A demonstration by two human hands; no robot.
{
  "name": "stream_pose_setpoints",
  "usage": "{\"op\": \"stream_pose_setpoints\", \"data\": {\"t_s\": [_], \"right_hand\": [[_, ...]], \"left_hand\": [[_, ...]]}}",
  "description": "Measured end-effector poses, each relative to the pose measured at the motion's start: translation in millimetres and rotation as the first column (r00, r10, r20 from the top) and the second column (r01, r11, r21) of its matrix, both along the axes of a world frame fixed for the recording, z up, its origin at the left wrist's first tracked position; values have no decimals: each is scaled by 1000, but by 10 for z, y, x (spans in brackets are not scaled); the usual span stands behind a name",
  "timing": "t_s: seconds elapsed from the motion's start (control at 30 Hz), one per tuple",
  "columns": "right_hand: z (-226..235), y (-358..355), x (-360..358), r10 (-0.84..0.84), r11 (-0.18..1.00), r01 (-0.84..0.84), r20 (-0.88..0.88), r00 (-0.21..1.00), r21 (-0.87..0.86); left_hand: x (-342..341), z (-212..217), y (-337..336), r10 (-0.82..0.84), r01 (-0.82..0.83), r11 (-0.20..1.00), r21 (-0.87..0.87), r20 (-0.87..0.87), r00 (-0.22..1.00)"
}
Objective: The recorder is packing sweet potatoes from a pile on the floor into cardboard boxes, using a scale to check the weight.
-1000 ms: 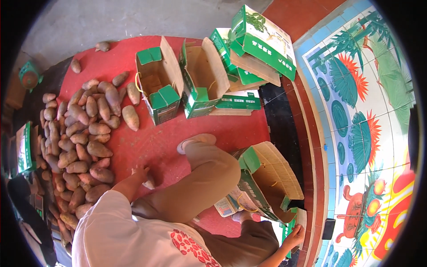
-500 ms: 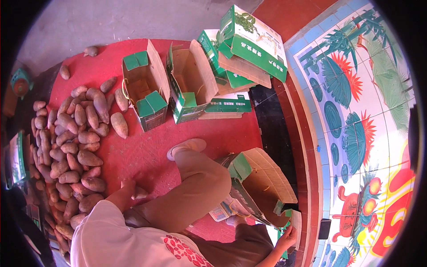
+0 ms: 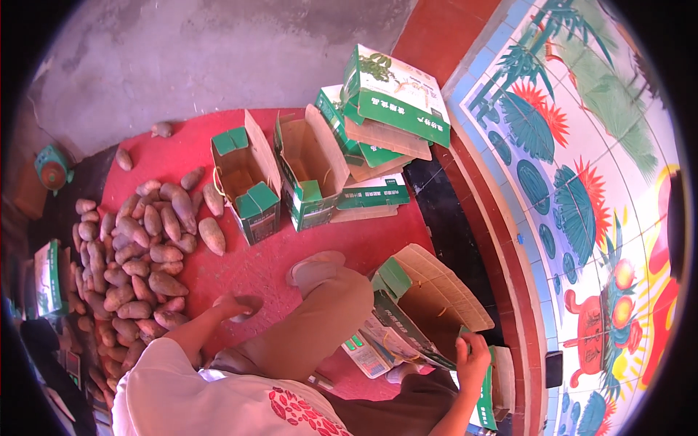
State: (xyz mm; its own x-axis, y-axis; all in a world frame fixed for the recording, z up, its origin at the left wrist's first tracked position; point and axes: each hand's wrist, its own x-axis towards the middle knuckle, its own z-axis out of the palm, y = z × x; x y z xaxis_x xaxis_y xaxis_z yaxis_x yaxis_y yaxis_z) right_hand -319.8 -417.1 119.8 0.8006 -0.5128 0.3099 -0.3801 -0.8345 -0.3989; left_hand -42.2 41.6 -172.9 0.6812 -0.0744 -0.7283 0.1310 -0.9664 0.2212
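Observation:
My left hand (image 3: 228, 308) is closed round a brownish sweet potato (image 3: 251, 305), low over the red floor beside my bent knee. Left of it lies a large heap of sweet potatoes (image 3: 138, 269). On my right side an open cardboard box (image 3: 429, 312), green outside and brown inside, leans tilted beside my leg. My right hand (image 3: 474, 354) is at that box's near end, with bent fingers at a green flap; the fingertips are partly hidden. Inside the box I make out only bare cardboard.
Two open green boxes (image 3: 254, 211) stand ahead on the red mat (image 3: 305, 243). Behind them to the right are stacked boxes (image 3: 396, 94). A raised brown ledge (image 3: 502, 240) runs below the painted tile wall (image 3: 560, 203). A green scale (image 3: 54, 171) sits far left.
My left hand and the sweet potato have moved a little rightward in view. My right hand has risen from the box's outer end toward its opening. The whole view has shifted slightly.

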Motion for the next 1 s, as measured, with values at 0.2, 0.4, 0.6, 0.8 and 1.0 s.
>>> {"op": "stream_pose_setpoints", "data": {"t_s": [0.2,0.4,0.6,0.8,1.0], "right_hand": [[-109,215,324,303,952,-298,-60,951,72],[-522,117,178,216,976,-213,-316,924,42],[-589,168,186,194,975,-219,-357,914,-29],[-673,111,98,103,956,-192,-358,928,-222],[-646,151,43,107,930,-219,-354,929,-295]], "left_hand": [[387,754,-332,378,-223,837,-499,234,896],[279,2167,-1161,410,-103,494,-863,127,903],[106,2630,-2055,140,129,287,-949,175,975],[-269,2713,-2890,-60,467,378,-799,482,874],[-549,2717,-3281,-163,647,392,-654,643,748]]}}
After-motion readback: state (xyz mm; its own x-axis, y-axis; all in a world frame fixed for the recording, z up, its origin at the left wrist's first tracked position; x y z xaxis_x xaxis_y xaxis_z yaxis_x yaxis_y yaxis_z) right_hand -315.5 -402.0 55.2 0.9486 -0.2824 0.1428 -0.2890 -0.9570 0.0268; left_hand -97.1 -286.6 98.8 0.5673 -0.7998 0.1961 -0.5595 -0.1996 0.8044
